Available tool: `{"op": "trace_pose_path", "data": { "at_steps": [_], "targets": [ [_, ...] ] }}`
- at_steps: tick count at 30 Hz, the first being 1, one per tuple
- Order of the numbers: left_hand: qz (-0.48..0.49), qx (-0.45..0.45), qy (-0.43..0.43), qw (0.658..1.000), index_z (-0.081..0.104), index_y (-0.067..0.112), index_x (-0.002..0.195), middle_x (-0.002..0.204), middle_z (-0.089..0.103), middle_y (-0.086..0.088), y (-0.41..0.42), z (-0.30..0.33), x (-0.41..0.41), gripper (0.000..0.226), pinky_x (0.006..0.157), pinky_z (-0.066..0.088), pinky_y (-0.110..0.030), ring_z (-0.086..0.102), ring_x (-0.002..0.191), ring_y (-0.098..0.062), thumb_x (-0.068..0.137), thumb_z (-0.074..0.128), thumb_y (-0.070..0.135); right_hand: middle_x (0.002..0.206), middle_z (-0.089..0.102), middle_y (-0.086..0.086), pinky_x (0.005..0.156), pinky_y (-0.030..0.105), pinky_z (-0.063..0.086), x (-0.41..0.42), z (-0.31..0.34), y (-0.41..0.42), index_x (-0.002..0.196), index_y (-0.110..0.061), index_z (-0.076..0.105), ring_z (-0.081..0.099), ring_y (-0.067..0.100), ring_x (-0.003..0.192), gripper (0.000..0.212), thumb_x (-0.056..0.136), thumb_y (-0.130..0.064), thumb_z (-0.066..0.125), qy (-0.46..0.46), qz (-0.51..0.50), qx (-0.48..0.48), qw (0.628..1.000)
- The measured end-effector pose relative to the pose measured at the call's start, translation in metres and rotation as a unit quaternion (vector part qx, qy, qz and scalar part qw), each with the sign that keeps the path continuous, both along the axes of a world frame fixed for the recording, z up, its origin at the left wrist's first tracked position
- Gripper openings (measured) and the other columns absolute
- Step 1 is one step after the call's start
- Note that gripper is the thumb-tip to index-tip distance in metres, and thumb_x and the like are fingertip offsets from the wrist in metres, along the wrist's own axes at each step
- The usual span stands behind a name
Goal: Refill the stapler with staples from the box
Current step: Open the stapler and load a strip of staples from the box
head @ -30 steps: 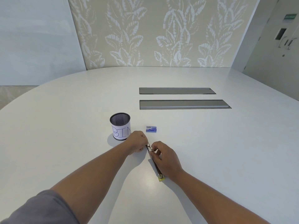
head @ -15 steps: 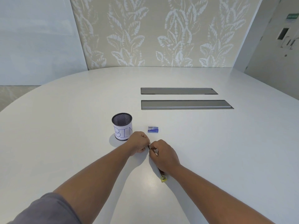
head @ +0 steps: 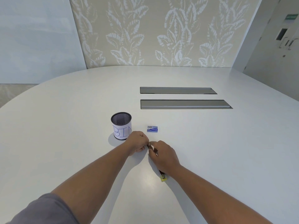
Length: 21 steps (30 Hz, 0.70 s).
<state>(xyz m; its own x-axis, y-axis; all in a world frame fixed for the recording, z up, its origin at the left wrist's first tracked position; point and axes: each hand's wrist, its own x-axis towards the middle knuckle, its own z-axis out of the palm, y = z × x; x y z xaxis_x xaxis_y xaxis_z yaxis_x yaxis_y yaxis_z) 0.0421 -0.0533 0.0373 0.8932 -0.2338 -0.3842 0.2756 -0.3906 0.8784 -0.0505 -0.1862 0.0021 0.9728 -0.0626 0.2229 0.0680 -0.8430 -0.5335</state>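
Two hands meet at the middle of the white surface (head: 210, 151), fingertips nearly touching. Left hand (head: 137, 143) is curled into a loose fist w/ fingers pinched at the far tip of the stapler (head: 163, 176); what exactly it pinches is too small to tell, prob. the metal front end. Right hand (head: 163, 156) lies over the stapler's length, fingers curled round the front part, gripping it. The stapler is long & dark, lying flat on the surface and running from the fingertips back toward the person; only its yellow rear end and a bit of dark body show past the right wrist, plus a small metallic bit between the two hands.

Staple box (head: 152, 129), small & blue, sits on the surface just beyond the hands, apart from both, looks closed. To its left stands a black mesh cup (head: 121, 126) w/ a white paper label reading "BIN" in blue; left hand's knuckles overlap its lower right edge in view, contact unclear.

Farther back, two long grey recessed panels (head: 185, 104) lie parallel in the surface. Grey sleeve (head: 43, 209) at bottom left. Leaf-pattern wall (head: 161, 33) behind.
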Motion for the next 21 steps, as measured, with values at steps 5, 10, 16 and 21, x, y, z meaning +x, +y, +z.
{"op": "trace_pose_path", "data": {
  "at_steps": [5, 10, 16, 21],
  "targets": [
    [0.005, -0.006, -0.011, 1.000, 0.068, 0.007, 0.078, 0.066, 0.061, -0.011, 0.002, -0.003, 0.000, 0.012, 0.045, 0.045, -0.020, 0.049, 0.049, -0.016, 0.084, 0.063, -0.002, 0.076, 0.059, -0.011, 0.066, 0.026, 0.046, 0.001, 0.005, -0.006, 0.146, -0.031, 0.045, 0.056, 0.005, 0.069, 0.061, 0.089, -0.045, 0.061, 0.033, -0.026, 0.089, 0.995],
    [0.006, -0.011, -0.071, 0.997, 0.074, 0.008, 0.082, 0.072, 0.072, -0.006, 0.007, -0.012, -0.004, 0.004, 0.058, 0.053, -0.024, 0.059, 0.060, -0.015, 0.085, 0.071, 0.008, 0.074, 0.060, -0.004, 0.065, 0.038, 0.058, -0.007, 0.013, -0.009, 0.151, -0.040, 0.026, 0.060, 0.012, 0.067, 0.088, 0.074, -0.045, 0.068, 0.073, -0.026, 0.127, 0.989],
    [-0.014, -0.024, -0.098, 0.995, 0.076, 0.012, 0.081, 0.068, 0.070, -0.001, 0.011, -0.013, -0.010, 0.009, 0.064, 0.052, -0.030, 0.058, 0.061, -0.015, 0.077, 0.081, 0.019, 0.072, 0.063, -0.009, 0.058, 0.031, 0.049, -0.018, 0.022, -0.007, 0.152, -0.048, 0.012, 0.063, 0.009, 0.069, 0.099, 0.068, -0.051, 0.064, 0.122, -0.038, 0.041, 0.991],
    [-0.024, -0.006, -0.102, 0.994, 0.075, 0.012, 0.089, 0.065, 0.064, 0.003, 0.012, -0.012, -0.014, 0.019, 0.057, 0.048, -0.027, 0.056, 0.058, -0.015, 0.074, 0.086, 0.015, 0.078, 0.066, -0.005, 0.066, 0.036, 0.055, -0.021, 0.036, -0.006, 0.154, -0.047, 0.003, 0.067, 0.017, 0.077, 0.106, 0.068, -0.045, 0.066, 0.194, -0.020, 0.026, 0.981]
  ]
}}
